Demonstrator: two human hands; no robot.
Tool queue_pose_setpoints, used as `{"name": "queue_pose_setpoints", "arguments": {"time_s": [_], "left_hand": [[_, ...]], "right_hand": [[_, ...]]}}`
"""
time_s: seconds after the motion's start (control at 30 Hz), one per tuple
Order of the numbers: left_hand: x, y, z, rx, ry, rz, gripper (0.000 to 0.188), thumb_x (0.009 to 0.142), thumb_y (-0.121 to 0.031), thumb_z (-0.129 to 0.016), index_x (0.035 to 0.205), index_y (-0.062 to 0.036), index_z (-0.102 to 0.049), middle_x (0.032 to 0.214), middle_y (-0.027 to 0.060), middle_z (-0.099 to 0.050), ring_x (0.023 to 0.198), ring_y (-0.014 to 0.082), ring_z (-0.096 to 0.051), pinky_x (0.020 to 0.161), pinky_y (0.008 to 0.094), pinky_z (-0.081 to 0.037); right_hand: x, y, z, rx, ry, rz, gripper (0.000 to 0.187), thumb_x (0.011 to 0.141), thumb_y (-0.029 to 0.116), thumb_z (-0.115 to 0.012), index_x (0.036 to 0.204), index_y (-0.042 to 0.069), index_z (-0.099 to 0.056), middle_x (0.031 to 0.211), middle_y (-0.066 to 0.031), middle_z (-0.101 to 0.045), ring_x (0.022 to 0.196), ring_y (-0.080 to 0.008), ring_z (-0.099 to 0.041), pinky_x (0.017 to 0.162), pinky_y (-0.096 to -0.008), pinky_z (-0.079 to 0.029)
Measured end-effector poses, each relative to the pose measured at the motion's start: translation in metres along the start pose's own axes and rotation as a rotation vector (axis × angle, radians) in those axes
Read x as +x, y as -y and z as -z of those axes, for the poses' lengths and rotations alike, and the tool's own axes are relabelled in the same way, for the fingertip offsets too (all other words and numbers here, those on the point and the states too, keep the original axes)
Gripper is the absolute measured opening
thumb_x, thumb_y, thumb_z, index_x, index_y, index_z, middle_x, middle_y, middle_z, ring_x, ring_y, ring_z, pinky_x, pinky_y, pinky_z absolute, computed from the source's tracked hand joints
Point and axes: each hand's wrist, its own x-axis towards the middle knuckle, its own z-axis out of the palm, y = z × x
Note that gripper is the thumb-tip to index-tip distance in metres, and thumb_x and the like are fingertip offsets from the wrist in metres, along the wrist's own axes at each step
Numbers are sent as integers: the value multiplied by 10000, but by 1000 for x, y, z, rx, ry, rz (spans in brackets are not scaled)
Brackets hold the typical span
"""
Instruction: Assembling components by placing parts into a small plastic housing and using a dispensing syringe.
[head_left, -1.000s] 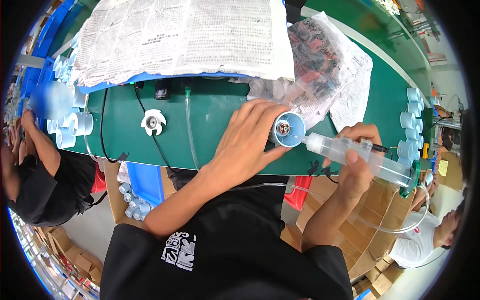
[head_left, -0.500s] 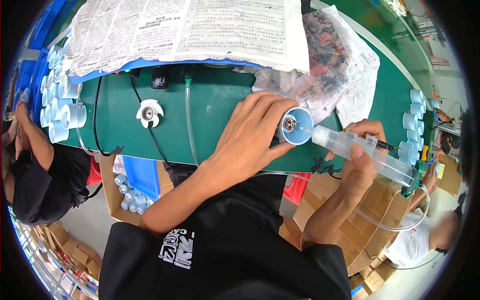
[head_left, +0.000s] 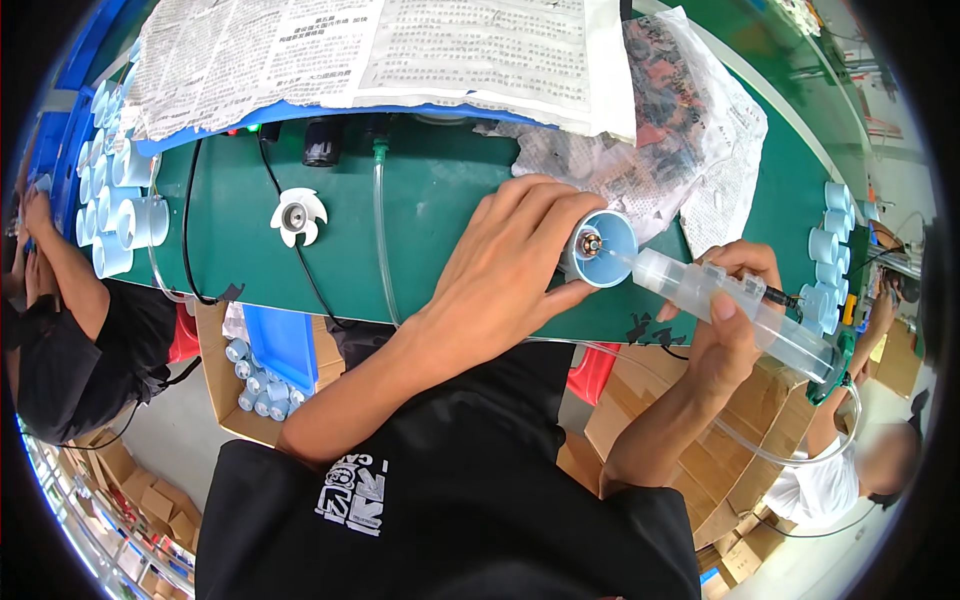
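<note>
My left hand (head_left: pixel 512 250) is closed round a light blue cup-shaped housing (head_left: pixel 620 236), its open mouth turned toward the right. Inside sits a small round metal part with copper colour (head_left: pixel 591 244). In my right hand (head_left: pixel 735 310) is a translucent dispensing syringe (head_left: pixel 790 342), held slantwise with the fingers wrapped round its barrel. Its thin needle reaches into the housing's mouth, close to the metal part; whether it touches, I cannot tell. A green cap (head_left: pixel 846 366) closes the syringe's rear, and a clear hose leads away from it.
Newspaper (head_left: pixel 400 55) covers a blue-edged surface at the back of the green table (head_left: pixel 440 190). A white fan wheel (head_left: pixel 299 217) and a clear tube (head_left: pixel 382 240) lie left of centre. Blue cups (head_left: pixel 143 222) stand at both ends; co-workers sit left and right. A carton (head_left: pixel 235 400) holds more.
The housing and the syringe have shifted slightly right in the picture, still held as before. The needle stays inside the housing's mouth.
</note>
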Motion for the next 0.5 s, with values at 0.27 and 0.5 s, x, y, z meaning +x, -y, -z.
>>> {"name": "queue_pose_setpoints", "arguments": {"time_s": [0.27, 0.5], "left_hand": [[0, 0, -1, 19, 3, -12, 594, 682, -114, -775, 1201, -48, -493, 1155, 117, -538, 1120, 305, -485, 929, 413, -395], [3, -1, -3, -32, 1, 14, 584, 676, -124, -786, 1195, -59, -525, 1167, 113, -556, 1140, 320, -489, 987, 429, -384]], "right_hand": [[0, -1, 2, 3, -7, 0, 460, 746, 251, -729, 973, -87, -514, 863, -164, -559, 630, -197, -613, 487, -312, -548], [-1, -4, 6, 20, -16, -10, 446, 744, 238, -722, 975, -84, -517, 865, -162, -555, 630, -199, -613, 486, -312, -554]]}}
